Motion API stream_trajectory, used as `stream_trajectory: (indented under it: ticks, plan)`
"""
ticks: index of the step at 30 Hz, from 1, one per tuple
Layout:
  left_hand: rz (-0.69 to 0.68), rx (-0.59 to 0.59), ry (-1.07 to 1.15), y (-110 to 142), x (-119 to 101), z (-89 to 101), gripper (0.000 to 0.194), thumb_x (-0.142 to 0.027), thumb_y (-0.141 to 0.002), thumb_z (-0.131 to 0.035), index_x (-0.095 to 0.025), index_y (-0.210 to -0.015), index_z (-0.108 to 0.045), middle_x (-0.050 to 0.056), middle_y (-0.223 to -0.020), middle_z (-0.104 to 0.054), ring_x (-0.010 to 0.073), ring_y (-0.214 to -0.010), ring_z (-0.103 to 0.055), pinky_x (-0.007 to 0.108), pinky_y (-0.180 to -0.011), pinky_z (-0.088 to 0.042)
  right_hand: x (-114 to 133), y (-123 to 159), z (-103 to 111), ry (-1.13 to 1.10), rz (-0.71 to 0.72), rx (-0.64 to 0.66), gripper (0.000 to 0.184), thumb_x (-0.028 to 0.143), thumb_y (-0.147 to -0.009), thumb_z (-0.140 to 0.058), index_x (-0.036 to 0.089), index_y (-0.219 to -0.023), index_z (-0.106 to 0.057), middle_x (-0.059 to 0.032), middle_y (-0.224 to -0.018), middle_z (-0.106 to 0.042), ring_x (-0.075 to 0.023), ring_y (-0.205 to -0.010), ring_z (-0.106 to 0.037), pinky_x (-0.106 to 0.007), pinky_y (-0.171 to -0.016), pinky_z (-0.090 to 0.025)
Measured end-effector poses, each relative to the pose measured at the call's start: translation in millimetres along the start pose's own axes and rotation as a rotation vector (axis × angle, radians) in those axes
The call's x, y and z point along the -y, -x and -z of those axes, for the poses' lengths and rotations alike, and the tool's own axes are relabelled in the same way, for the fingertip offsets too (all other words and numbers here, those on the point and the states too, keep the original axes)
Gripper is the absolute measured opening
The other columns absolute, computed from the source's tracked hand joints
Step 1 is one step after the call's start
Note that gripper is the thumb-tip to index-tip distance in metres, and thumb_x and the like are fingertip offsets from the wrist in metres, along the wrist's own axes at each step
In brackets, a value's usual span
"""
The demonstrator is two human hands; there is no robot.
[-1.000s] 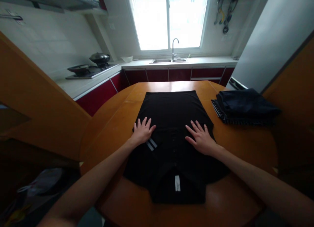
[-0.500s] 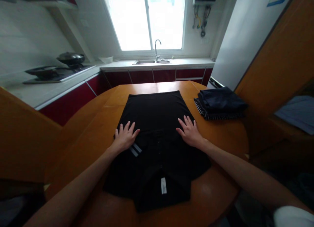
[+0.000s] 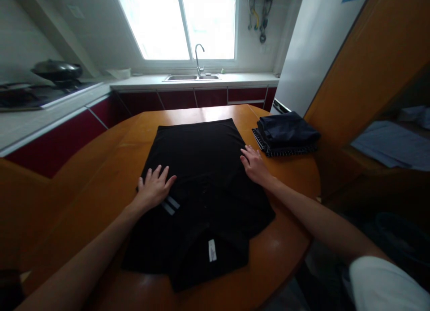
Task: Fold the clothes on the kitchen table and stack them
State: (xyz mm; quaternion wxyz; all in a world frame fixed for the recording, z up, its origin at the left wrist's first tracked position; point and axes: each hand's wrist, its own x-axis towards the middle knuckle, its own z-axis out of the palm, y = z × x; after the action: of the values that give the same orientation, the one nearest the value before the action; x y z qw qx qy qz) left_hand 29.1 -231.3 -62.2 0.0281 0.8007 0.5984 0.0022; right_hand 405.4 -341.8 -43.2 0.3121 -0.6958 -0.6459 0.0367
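Note:
A black short-sleeved polo shirt lies flat on the wooden table, its collar and white neck label toward me. Two pale stripes show on its left part, just beside my wrist. My left hand rests palm down near the shirt's left edge, fingers spread. At the right edge, my right hand touches the fabric with fingers stretched forward and closer together. Neither hand shows any cloth gripped between its fingers.
Folded dark clothes are stacked at the table's far right. Beyond stand a counter with a sink, and a stove with a lidded pan at left. A tall pale fridge and shelves with cloth are at right.
The view has turned to the right. My right hand has slid outward and slightly away from me to the shirt's right edge, its fingers less spread. My left hand stays on the shirt.

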Motion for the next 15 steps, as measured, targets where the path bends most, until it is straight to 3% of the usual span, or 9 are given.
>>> stream_trajectory:
  ticks: [4, 11, 15]
  plan:
    - [0.009, -0.02, 0.0, 0, 0, -1.5, 0.074, -0.061, -0.1, -0.019, -0.019, -0.16, -0.032, 0.012, -0.168, -0.021, 0.0412, -0.153, -0.015, 0.068, -0.116, -0.02, 15, 9, 0, -0.02, 0.141, -0.011, 0.052, 0.042, -0.106, -0.031, 0.017, -0.147, -0.052, -0.0109, -0.161, -0.039, -0.0215, -0.153, -0.024, -0.047, -0.125, -0.013]
    - [-0.017, -0.08, -0.007, 5, -2, -2.8, 0.073, -0.058, -0.101, -0.018, -0.015, -0.158, -0.036, 0.014, -0.166, -0.025, 0.0392, -0.154, -0.014, 0.068, -0.116, -0.02, 24, 34, -12, 0.044, 0.298, 0.152, 0.046, 0.034, -0.104, -0.043, 0.015, -0.144, -0.056, -0.0159, -0.161, -0.037, -0.0254, -0.154, -0.023, -0.051, -0.124, -0.019]
    - [-0.044, -0.14, -0.004, 9, -6, 0.6, 0.07, -0.054, -0.103, -0.019, -0.014, -0.158, -0.037, 0.015, -0.166, -0.024, 0.0399, -0.154, -0.013, 0.068, -0.116, -0.019, 25, 56, -2, 0.093, 0.41, 0.209, 0.046, 0.035, -0.104, -0.043, 0.016, -0.143, -0.056, -0.0151, -0.161, -0.037, -0.0257, -0.154, -0.022, -0.052, -0.124, -0.021]
